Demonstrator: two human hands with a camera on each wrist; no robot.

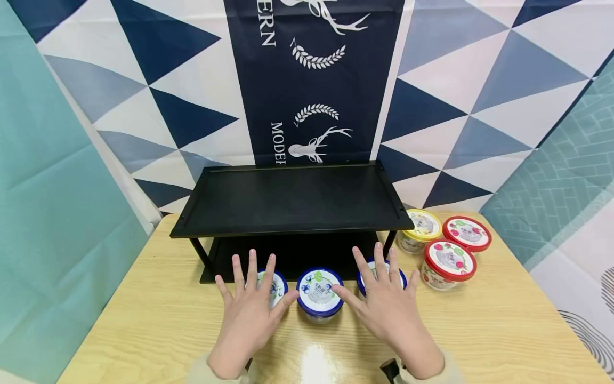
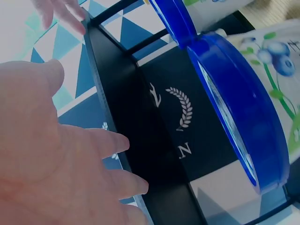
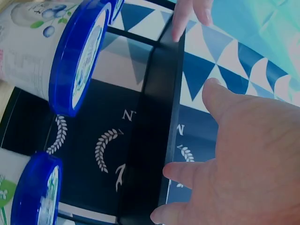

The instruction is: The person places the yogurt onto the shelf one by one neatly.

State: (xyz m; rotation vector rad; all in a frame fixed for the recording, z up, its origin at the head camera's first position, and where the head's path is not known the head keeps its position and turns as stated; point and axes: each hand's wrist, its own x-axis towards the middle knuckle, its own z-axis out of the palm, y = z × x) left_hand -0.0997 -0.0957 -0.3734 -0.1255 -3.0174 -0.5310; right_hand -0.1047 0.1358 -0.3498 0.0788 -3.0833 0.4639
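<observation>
Three tubs with blue lids and blueberry pictures stand in a row before the black shelf: a left tub (image 1: 279, 290), a middle tub (image 1: 320, 290) and a right tub (image 1: 401, 279). My left hand (image 1: 251, 314) hovers with spread fingers above the left tub, partly covering it. Fingers likewise spread, my right hand (image 1: 388, 304) is over the right tub and hides much of it. Nothing is held in either hand. Both wrist views show the tubs' blue lids (image 2: 239, 108) (image 3: 77, 61) apart from the palms.
A two-tier black shelf (image 1: 297, 200) stands at the back of the wooden table (image 1: 158, 314). Right of it are a yellow-lidded tub (image 1: 422, 226) and two red-lidded tubs, one behind (image 1: 467, 233) and one in front (image 1: 449, 261). Patterned cloth hangs behind.
</observation>
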